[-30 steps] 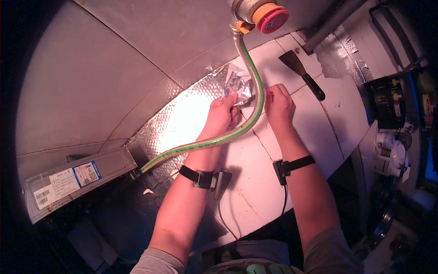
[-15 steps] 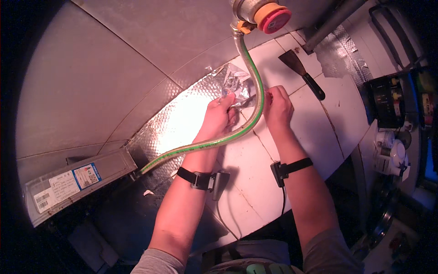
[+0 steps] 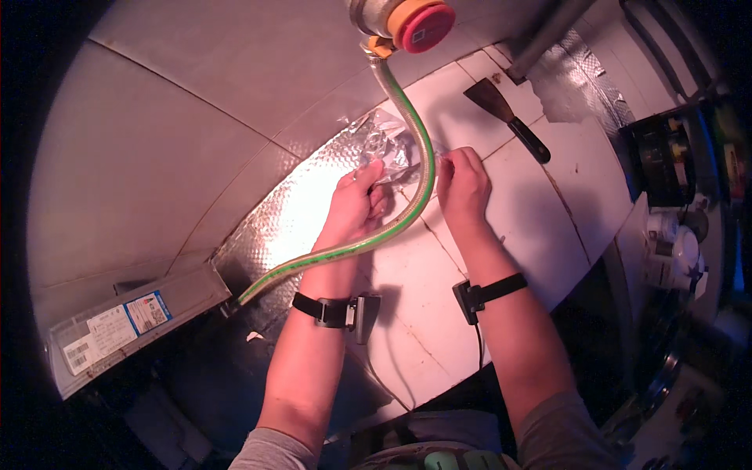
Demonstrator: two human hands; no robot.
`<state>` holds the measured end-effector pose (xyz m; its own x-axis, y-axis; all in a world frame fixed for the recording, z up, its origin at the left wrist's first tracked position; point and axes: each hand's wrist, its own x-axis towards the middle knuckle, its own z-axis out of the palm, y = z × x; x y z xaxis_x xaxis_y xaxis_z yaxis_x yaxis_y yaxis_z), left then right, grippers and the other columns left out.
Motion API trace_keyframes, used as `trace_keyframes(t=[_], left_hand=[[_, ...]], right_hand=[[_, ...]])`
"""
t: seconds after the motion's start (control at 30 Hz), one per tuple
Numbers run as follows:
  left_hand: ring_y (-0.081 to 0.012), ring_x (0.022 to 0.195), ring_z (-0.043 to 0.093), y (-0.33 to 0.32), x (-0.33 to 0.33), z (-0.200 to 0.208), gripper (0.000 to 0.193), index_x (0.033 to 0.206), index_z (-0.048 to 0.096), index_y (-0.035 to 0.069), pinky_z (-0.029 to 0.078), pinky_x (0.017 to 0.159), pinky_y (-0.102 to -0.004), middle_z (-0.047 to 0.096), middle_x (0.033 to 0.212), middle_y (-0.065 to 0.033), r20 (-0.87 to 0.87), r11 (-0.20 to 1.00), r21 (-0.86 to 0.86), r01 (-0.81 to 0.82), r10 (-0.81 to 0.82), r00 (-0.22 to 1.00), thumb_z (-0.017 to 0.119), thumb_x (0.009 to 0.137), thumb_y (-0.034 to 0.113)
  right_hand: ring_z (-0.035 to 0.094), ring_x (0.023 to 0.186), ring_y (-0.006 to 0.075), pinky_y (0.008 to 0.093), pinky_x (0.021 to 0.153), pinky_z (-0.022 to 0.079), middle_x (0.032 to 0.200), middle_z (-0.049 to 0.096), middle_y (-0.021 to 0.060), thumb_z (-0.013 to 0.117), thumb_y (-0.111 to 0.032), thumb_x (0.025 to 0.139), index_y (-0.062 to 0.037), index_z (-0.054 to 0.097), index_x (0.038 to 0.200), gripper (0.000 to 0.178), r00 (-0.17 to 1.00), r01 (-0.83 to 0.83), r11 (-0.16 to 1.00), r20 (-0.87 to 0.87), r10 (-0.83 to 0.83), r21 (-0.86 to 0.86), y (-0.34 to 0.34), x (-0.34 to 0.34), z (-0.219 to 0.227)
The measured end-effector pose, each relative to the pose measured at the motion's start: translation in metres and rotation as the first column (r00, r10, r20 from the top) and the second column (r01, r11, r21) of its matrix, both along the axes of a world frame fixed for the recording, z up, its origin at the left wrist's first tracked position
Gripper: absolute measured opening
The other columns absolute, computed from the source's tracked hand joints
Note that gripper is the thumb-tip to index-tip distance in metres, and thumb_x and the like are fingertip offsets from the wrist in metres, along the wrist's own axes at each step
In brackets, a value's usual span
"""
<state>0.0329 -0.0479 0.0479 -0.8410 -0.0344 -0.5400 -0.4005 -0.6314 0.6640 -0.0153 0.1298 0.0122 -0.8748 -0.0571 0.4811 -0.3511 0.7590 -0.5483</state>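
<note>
My left hand (image 3: 356, 200) is closed on the near edge of a crumpled silver foil sheet (image 3: 398, 153), thumb on top. On the sheet's other side my right hand (image 3: 466, 186) is closed, its thumb and fingertips pinched at the foil's right end. A clear hose with a green stripe (image 3: 419, 129) hangs in a curve between the hands and crosses over my left wrist. It partly hides the foil. Beneath the hands lies a white tiled counter (image 3: 399, 313).
A scraper with a black handle (image 3: 513, 125) lies right of my hands. The hose meets a valve with a red cap (image 3: 427, 30). Embossed foil (image 3: 270, 219) lines the wall's foot at left, beside a metal box with labels (image 3: 188, 286). Jars and containers (image 3: 681, 243) stand at far right.
The whole scene has shifted slightly left in view. Both hands stay at the foil, and my right fingertips are a little further over its right end.
</note>
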Motion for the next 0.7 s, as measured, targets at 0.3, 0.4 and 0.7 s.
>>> trace_keyframes(t=[0.3,0.4,0.7], left_hand=[[-0.0074,0.041,0.030,0.000,0.001,0.010,0.026,0.076,0.046,0.013,0.022,0.037,-0.0228,0.036,0.053,0.0038,0.028,1.000,0.008,0.009,-0.009,1.000,0.055,0.098,0.024],[-0.0075,0.042,0.029,-0.001,0.002,0.009,0.026,0.075,0.046,0.013,0.023,0.038,-0.0235,0.035,0.052,0.0039,0.013,1.000,0.013,0.011,-0.011,1.000,0.055,0.097,0.023],[-0.0075,0.042,0.029,-0.001,0.001,0.013,0.029,0.073,0.045,0.013,0.021,0.038,-0.0240,0.034,0.052,0.0042,0.038,1.000,0.009,-0.010,0.009,0.999,0.053,0.098,0.025]], right_hand=[[0.058,0.084,0.0310,0.0427,0.073,0.046,0.084,0.057,0.0098,0.064,-0.008,0.078,-0.0068,0.055,0.079,0.008,1.000,0.002,0.998,-0.021,-0.001,0.066,-0.003,0.000,-0.002],[0.058,0.084,0.0310,0.0425,0.073,0.046,0.084,0.057,0.0100,0.064,-0.008,0.078,-0.0070,0.055,0.079,0.008,1.000,0.011,0.998,-0.013,-0.010,0.069,-0.004,0.001,-0.001],[0.064,0.065,0.0220,0.0342,0.061,0.052,0.078,0.066,0.0111,0.062,-0.007,0.087,0.0031,0.065,0.095,0.013,0.929,0.303,0.823,0.342,-0.142,-0.481,-0.013,0.029,0.009]])
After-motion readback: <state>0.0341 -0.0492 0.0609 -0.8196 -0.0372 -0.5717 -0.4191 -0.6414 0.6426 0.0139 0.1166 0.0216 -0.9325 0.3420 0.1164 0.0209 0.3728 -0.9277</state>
